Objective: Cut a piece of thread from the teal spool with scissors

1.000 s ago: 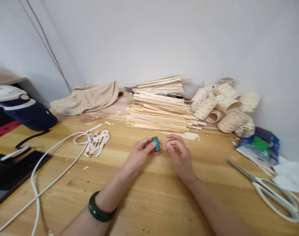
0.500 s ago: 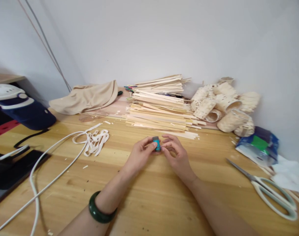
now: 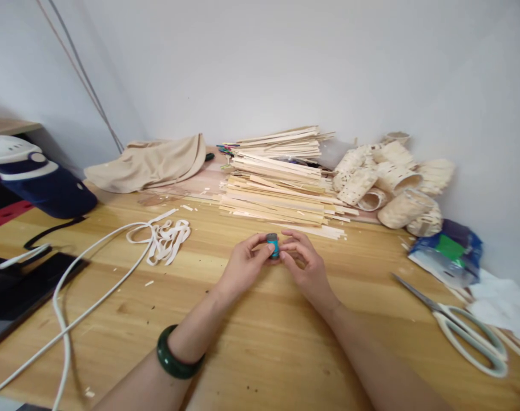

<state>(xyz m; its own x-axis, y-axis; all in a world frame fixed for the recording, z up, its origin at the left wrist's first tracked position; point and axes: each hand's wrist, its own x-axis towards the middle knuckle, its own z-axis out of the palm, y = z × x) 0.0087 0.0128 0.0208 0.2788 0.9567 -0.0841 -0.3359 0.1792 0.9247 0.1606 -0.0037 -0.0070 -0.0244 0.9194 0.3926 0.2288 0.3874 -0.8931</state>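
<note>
My left hand (image 3: 248, 260) holds a small spool (image 3: 272, 245) wound with teal thread, its dark end facing up, between thumb and fingers. My right hand (image 3: 305, 260) is at the spool's right side, thumb and fingers curled close to it; whether it pinches a thread end there is too small to tell. Both hands are just above the wooden table (image 3: 260, 342). A dark green bangle (image 3: 178, 353) circles my left wrist.
Bundles of thin wooden strips (image 3: 277, 194) lie behind my hands, with woven tubes (image 3: 383, 177) to their right. Scissors (image 3: 452, 325) rest at the right. White ribbon (image 3: 169, 240), a white cable (image 3: 101, 302), beige cloth (image 3: 152, 162) and a blue bottle (image 3: 45, 182) are at the left.
The view has shifted slightly. The spool is tipped a little, so more of its dark end shows. Both hands keep nearly the same pose.
</note>
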